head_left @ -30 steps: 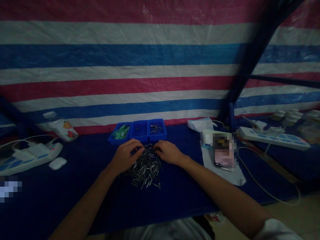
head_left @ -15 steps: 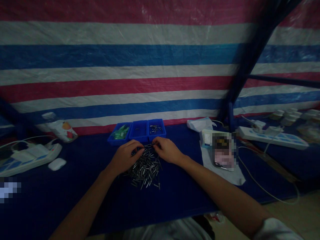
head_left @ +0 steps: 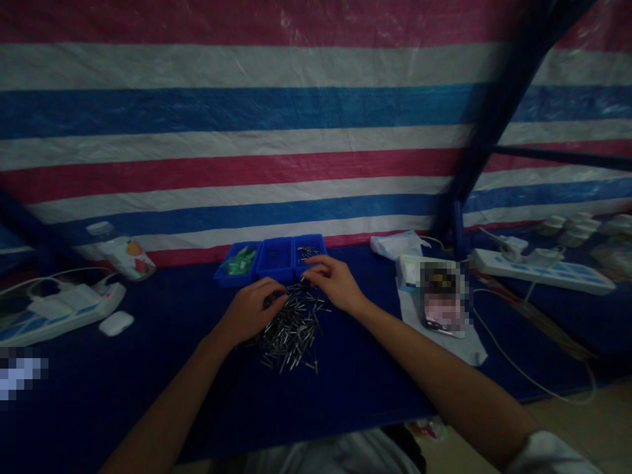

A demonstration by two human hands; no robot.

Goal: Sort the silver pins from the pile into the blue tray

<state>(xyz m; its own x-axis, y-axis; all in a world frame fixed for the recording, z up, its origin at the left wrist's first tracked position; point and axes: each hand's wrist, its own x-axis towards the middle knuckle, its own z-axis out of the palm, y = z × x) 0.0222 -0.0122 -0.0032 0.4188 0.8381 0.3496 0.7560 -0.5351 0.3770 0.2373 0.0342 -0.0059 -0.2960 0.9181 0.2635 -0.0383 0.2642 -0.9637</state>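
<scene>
left grip [head_left: 251,308]: fingers curled at the left edge of the pile, thumb in toward it; can't tell if it has a pin.
right grip [head_left: 336,283]: thumb and fingers bent together between pile and right bin; can't tell if anything is pinched.
metal pins [head_left: 290,336]: loose heap on the counter [head_left: 345,395], between and just nearer the body than both grips.
right bin [head_left: 309,240]: just beyond the right grip, a few small pins inside.
middle bin [head_left: 275,265]: beyond and between the grips, next to the right bin.
left bin [head_left: 231,282]: beyond the left grip, green packets inside.
risk, pins: slim and tangled, so a pinch could drag extras; a sideways brush could scatter the heap.
risk, bins: close together, so a sloppy release could land in the wrong one; a knuckle could nudge the rim.
</scene>
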